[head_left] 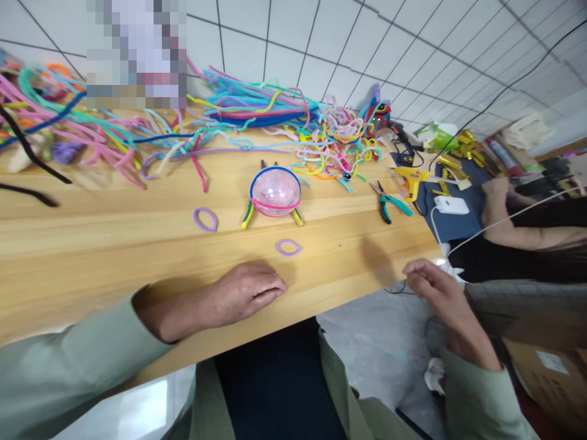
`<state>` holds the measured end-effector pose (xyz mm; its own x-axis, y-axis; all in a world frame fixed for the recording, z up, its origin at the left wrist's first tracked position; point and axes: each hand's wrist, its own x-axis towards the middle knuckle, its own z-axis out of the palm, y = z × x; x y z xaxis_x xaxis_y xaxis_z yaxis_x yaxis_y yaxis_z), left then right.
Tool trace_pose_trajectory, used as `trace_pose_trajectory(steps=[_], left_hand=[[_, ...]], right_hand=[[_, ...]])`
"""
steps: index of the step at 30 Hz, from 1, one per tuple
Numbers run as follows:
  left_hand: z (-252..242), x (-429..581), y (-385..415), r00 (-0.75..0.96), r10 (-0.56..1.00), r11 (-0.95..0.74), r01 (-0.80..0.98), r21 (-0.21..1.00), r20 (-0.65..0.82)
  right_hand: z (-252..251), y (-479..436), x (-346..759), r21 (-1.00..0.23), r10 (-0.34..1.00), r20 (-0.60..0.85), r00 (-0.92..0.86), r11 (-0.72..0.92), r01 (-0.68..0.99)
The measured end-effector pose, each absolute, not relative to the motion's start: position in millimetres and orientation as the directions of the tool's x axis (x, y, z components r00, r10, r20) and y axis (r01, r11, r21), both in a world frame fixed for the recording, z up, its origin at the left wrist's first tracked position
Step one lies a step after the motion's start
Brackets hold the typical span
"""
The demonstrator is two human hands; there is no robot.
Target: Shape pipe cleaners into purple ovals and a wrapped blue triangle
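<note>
Transparent plastic bowl [275,190] is sitting mid-table in front of the person, with a blue fuzzy strip ringing its upper edge and a pink strip curving along its lower side. Glare and a pinkish tint are filling the view of its inside, so I cannot tell whether it is holding anything. Yellow-handled pliers [247,215] are showing beneath it, handles spreading toward the person, tips poking out beyond.

Two purple loops are lying nearby: one loop [195,220] left of the bowl, another loop [288,254] just in front of it. The left hand [250,292] is resting near that front loop, its fingers folding together against the thumb; I cannot tell whether anything is pinched. The right hand [433,287] is hovering by the table's right corner, fingers curling; I cannot tell whether the fingertips are meeting.

The wooden table [114,235]'s front edge is slanting up toward that corner. Bare wood is stretching between the front loop and the teal pliers [385,200] at right, while fuzzy stems [261,104] are crowding the far edge. Beyond the right edge, a co-worker's forearm [527,237] is reaching in.
</note>
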<state>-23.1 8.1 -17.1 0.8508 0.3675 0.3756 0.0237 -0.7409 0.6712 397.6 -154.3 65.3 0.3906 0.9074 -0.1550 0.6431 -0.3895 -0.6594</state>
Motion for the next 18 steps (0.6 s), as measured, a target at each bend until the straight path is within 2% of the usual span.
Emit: trace_pose_trajectory(steps=[3,7,10,14,18], left_hand=[[-17,-23,9,0.855,0.370,-0.731,0.026,0.682,0.364],[-15,-22,8,0.850,0.388,-0.715,0.034,0.698,0.357],[-10,-22,6,0.822,0.411,-0.703,0.009,0.711,0.395],[8,-28,10,0.733,0.478,-0.717,0.007,0.697,0.484],[31,-52,34,0.635,0.585,-0.725,0.130,0.677,0.504]], right_hand=[[62,-188,393,-0.610,0.886,-0.373,0.276,-0.458,0.647],[62,-188,386,-0.570,0.882,-0.457,0.119,-0.392,0.722],[72,-162,372,-0.596,0.910,-0.405,0.094,-0.340,0.727],[85,-107,341,-0.610,0.975,-0.213,0.060,-0.180,0.772],[98,-48,304,-0.644,0.999,-0.025,-0.023,0.002,0.765]])
